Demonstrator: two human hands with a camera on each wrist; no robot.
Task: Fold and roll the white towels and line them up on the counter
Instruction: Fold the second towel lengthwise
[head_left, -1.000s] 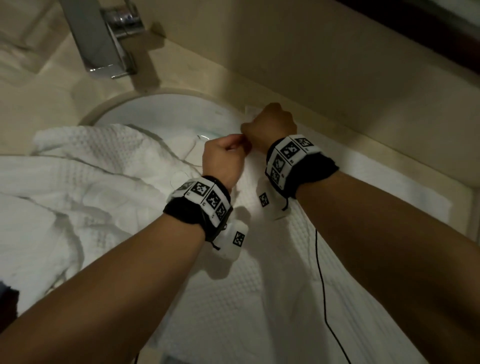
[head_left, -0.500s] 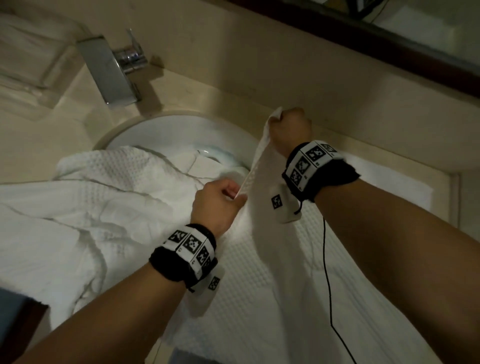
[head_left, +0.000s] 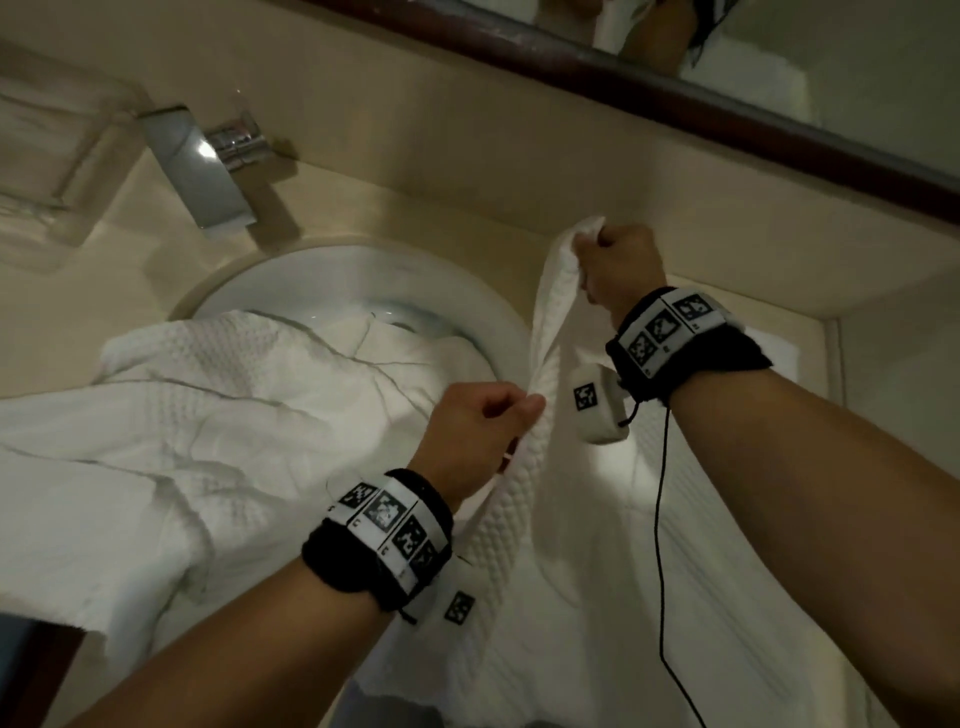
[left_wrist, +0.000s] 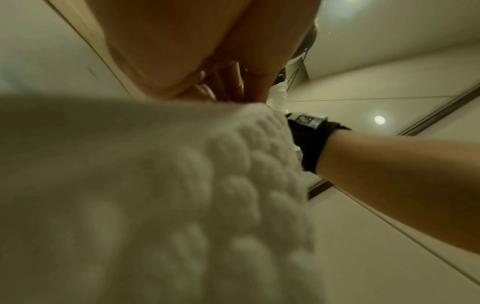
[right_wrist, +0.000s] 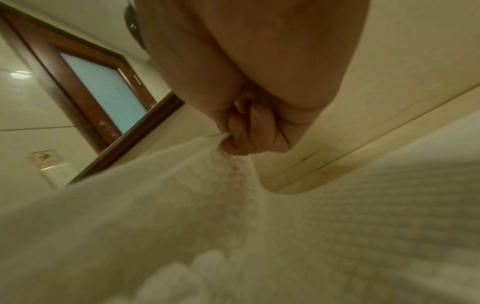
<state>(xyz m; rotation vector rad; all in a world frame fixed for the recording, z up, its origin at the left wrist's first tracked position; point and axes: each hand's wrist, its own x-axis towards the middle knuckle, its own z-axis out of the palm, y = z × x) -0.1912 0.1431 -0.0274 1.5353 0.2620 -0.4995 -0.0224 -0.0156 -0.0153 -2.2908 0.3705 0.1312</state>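
- The right hand (head_left: 621, 265) is raised near the back wall, fingers (right_wrist: 249, 133) curled tight on a corner of the white towel (head_left: 587, 519)
- The left hand (head_left: 478, 431) sits lower, pinching the same edge
- The towel's edge is lifted between them; the rest lies on the counter (head_left: 363, 208) right of the sink (head_left: 332, 280)
- A second towel (head_left: 182, 415), crumpled, lies over the sink's near rim

— Dim and warm all round?
— Yes. Glare glints on the tap (head_left: 208, 156), which casts a shadow toward four o'clock.
— And the wrist views?
— The towel (left_wrist: 155, 205) up close is blurred, edges bend, and a ceiling lamp (left_wrist: 379, 120) glows at three o'clock.
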